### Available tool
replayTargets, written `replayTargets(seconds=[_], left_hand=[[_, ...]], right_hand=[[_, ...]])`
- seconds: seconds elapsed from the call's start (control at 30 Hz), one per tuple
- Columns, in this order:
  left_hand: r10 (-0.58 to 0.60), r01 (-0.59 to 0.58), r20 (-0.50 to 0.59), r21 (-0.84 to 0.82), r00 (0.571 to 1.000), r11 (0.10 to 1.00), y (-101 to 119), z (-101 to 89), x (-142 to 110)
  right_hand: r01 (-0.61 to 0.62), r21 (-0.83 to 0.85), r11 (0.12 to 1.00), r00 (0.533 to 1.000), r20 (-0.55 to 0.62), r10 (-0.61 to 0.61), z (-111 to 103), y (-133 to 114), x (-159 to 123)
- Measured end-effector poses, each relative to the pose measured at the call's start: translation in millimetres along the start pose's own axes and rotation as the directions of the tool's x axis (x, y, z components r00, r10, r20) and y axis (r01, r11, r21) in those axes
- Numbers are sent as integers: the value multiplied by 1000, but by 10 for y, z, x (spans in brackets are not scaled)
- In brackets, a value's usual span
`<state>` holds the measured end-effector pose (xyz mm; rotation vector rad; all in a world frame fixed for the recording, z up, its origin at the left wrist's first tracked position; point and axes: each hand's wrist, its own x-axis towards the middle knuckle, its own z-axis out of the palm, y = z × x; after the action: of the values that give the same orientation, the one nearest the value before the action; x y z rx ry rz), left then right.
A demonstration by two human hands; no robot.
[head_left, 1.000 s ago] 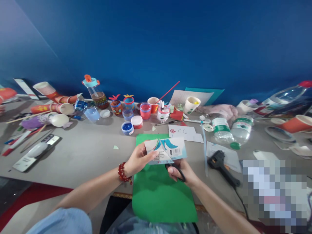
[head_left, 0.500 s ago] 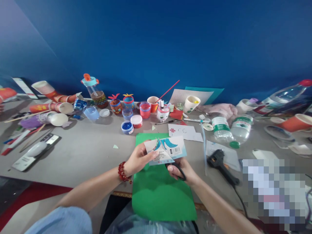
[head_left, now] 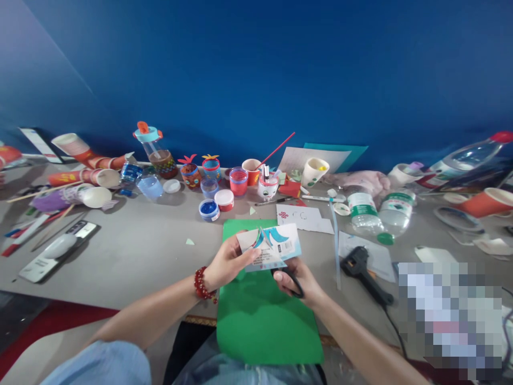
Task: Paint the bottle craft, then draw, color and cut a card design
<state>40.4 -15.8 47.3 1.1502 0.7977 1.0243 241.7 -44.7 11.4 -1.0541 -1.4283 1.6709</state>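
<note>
My left hand (head_left: 229, 262) is closed on the left side of a printed white card (head_left: 286, 248) with blue shapes, a barcode and small text. In my right hand (head_left: 298, 280) is a pair of black-handled scissors (head_left: 294, 284), its fingers wrapped round the handles. The scissor blades run up across the card, into its blue part. Both hands hover over a green sheet (head_left: 268, 326) that lies at the table's front edge. A cut white card piece (head_left: 304, 218) with a red knot mark and pen marks rests just beyond.
A black glue gun (head_left: 366, 275) with its cord lies to the right, near clear plastic bottles (head_left: 363, 211). Open blue paint (head_left: 209, 209), a red-paint tub (head_left: 239, 181) and painted cups (head_left: 191, 176) line the back. A phone (head_left: 60, 251) lies left on the grey table (head_left: 132, 251).
The card's right side has tilted and drawn in slightly toward the left. The scissors and my right hand have shifted a little left; my left hand has stayed almost still.
</note>
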Motion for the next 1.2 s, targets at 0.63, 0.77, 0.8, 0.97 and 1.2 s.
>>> replayTargets(seconds=[0.63,0.77,0.8,0.97,1.2], left_hand=[[-68,66,57,45,996,997,41,8,-21],[-74,73,35,36,997,997,25,3,-21],[-76,75,30,32,997,997,23,5,-22],[-81,81,19,0,997,997,16,29,-27],[-84,84,13,13,996,996,-1,22,-23]], right_hand=[[47,82,996,998,47,-50,23,-47,-10],[38,54,998,999,18,-39,27,-21,-11],[37,45,998,999,8,-37,28,-13,-13],[40,-26,999,999,-8,-40,25,4,-22],[25,-31,999,1000,-14,-25,31,-16,-21]])
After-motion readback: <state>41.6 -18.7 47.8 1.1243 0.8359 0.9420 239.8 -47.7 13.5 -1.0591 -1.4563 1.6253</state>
